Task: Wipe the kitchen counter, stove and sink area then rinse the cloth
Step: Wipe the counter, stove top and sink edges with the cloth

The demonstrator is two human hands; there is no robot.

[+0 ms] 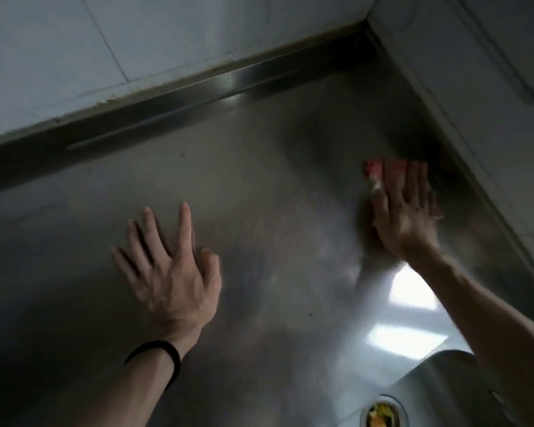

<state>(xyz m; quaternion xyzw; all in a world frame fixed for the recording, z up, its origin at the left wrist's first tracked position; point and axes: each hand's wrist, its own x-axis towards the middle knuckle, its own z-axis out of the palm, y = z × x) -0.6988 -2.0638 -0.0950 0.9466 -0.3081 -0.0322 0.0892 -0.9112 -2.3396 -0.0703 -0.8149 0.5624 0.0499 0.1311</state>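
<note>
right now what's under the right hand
A pink cloth, pressed on the steel counter by the right hand. Only its far edge shows; the hand covers the rest.

Pale tiled wall (105, 41) at the back, black band (174, 362) round a wrist.

Steel counter (259, 186), pink cloth (375, 171), both hands pressed flat

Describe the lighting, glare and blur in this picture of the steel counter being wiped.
Head view: dim overall, with bright glare patches on the steel counter beside the right forearm. In the same view, the right hand and the pink cloth under it are smeared by blur, while the left hand looks sharper.
</note>
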